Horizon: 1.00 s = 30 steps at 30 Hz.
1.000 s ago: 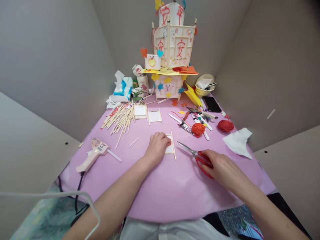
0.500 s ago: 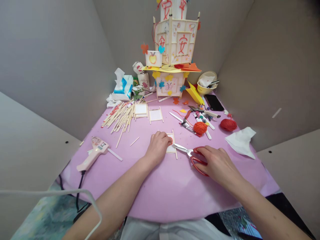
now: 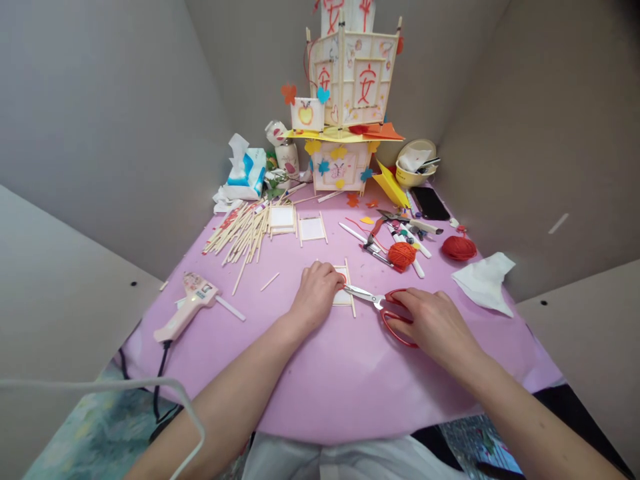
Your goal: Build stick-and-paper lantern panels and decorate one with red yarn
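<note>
My left hand (image 3: 317,288) lies over the left part of a small stick frame with a white panel (image 3: 342,297). Its fingers are closed together beside a bit of red yarn (image 3: 343,279); what they pinch is too small to make out. Through the red handles of the scissors (image 3: 395,317) go the fingers of my right hand (image 3: 437,323). The scissor blades point left, their tips at the yarn and close to my left fingertips. Whether the tips touch the yarn is unclear.
A glue gun (image 3: 193,303) lies at the left, behind it a pile of sticks (image 3: 243,230). Two small frames (image 3: 313,229) lie further back. A tall paper-and-stick tower (image 3: 343,107) stands at the back. Yarn balls (image 3: 401,255), pens and pliers are at the right.
The view has shifted very slightly. Both hands and the scissors keep nearly the same place, with the scissor handles a touch higher.
</note>
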Available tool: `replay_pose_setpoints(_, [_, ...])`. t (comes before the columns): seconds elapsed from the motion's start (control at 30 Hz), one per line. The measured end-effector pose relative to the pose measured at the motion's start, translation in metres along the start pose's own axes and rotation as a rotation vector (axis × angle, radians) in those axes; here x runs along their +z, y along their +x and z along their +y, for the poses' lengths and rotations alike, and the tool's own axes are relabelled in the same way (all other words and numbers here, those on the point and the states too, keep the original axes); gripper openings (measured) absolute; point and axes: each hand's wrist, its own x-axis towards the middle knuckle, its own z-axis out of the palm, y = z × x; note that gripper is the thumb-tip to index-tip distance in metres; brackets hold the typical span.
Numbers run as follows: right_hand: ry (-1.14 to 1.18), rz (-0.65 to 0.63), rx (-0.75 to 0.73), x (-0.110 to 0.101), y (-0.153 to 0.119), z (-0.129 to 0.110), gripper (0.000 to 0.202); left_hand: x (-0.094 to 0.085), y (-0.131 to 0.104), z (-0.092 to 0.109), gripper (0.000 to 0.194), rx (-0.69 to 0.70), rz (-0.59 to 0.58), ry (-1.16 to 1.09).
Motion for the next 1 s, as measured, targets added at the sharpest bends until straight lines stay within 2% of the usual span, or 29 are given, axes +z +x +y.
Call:
replay_pose_setpoints(0.6, [-0.018,-0.062,0.024,-0.008,0.003,-0.005,0.012,0.003,0.000,0.000,0.013,0.001,0.001,0.012])
replay_pose_setpoints(1.0, [-0.165,-0.066,0.003,-0.015,0.006,-0.011,0.017,0.005,0.001,-0.001,0.013,0.007,0.015,0.033])
